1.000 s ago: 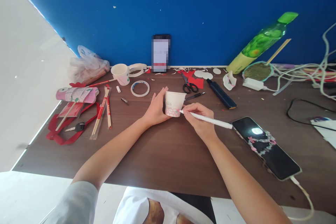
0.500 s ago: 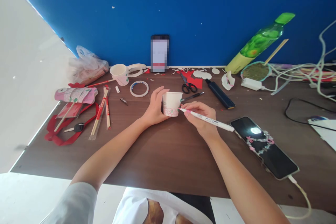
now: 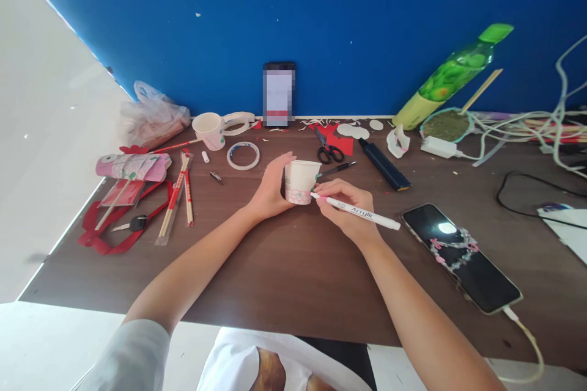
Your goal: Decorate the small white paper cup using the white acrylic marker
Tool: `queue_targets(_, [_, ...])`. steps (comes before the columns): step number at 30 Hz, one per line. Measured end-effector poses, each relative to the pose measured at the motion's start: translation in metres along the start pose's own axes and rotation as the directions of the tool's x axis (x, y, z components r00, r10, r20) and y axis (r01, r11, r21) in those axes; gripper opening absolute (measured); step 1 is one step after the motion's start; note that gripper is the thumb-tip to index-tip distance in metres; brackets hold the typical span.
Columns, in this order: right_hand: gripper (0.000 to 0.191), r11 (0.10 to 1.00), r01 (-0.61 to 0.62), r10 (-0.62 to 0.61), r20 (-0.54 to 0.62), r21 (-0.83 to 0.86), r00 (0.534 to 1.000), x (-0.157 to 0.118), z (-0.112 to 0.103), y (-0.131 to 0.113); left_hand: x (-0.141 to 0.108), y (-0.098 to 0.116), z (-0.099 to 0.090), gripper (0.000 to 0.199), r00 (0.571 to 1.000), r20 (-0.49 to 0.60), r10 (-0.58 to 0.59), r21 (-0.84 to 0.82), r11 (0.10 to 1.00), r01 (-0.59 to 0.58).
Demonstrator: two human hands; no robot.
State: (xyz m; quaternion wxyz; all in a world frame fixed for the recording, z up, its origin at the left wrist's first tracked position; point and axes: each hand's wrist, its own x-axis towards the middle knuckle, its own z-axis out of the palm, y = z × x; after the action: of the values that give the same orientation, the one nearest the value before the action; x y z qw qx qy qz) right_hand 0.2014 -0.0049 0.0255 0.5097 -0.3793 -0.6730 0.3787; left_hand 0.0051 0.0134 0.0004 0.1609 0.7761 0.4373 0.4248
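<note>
My left hand [image 3: 271, 189] is closed around the left side of a white paper cup [image 3: 301, 181], which stands upright just above or on the table. Pink scale-like lines run round the cup's lower part, and a green patch shows at its right edge. Between the fingers of my right hand [image 3: 346, 208] is a white acrylic marker [image 3: 367, 214], its pink tip end meeting the cup's lower right side. Behind the cup lie a black pen [image 3: 339, 168] and black-handled scissors [image 3: 330, 151].
Left of the cup are a tape roll [image 3: 243, 156], another paper cup [image 3: 210, 130], wrapped chopsticks [image 3: 173, 198] and a key [image 3: 131, 223]. A phone [image 3: 279, 98] leans on the blue wall. To the right lie another phone [image 3: 463, 256], a dark blue stapler-like object [image 3: 384, 165] and a leaning green bottle [image 3: 454, 76].
The marker has shifted slightly left and down with my right hand, its tip now lower on the cup. The cup has turned or moved very slightly right.
</note>
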Motion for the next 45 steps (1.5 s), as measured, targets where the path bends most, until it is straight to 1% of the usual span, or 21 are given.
queue_targets(8, [0.005,0.999,-0.003,0.002,-0.013,-0.045,1.000,-0.001,0.000,0.002,0.000,0.000,0.000,0.086,1.000,-0.004,0.012,-0.019,1.000,-0.012])
queue_targets(20, [0.007,1.000,-0.030,0.030,-0.043,-0.005,0.999,0.000,-0.001,0.003,-0.001,-0.002,0.002,0.089,0.999,-0.031,0.032,-0.016,0.999,-0.032])
queue_targets(24, [0.009,1.000,-0.019,0.019,-0.051,-0.002,0.999,0.001,0.000,0.004,-0.001,-0.004,0.003,0.090,0.996,-0.052,0.069,-0.014,0.997,-0.070])
queue_targets(31, [0.009,0.999,-0.026,0.027,-0.034,0.041,0.999,0.001,-0.002,0.009,-0.001,-0.002,0.003,0.092,0.997,-0.053,0.064,-0.008,0.998,-0.064])
queue_targets(39, [0.010,0.994,-0.015,0.016,-0.010,0.109,1.000,0.000,0.000,0.010,-0.001,-0.004,0.002,0.092,0.996,-0.051,0.074,0.007,0.997,-0.074])
queue_targets(42, [0.010,0.983,-0.019,0.018,0.003,0.183,1.000,0.000,-0.001,0.013,-0.001,-0.004,0.002,0.093,0.996,-0.049,0.073,0.015,0.997,-0.072])
queue_targets(45, [0.010,0.953,-0.056,0.078,-0.064,0.297,0.995,0.002,-0.002,0.017,-0.001,-0.004,0.002,0.092,0.995,-0.043,0.088,0.008,0.996,-0.087])
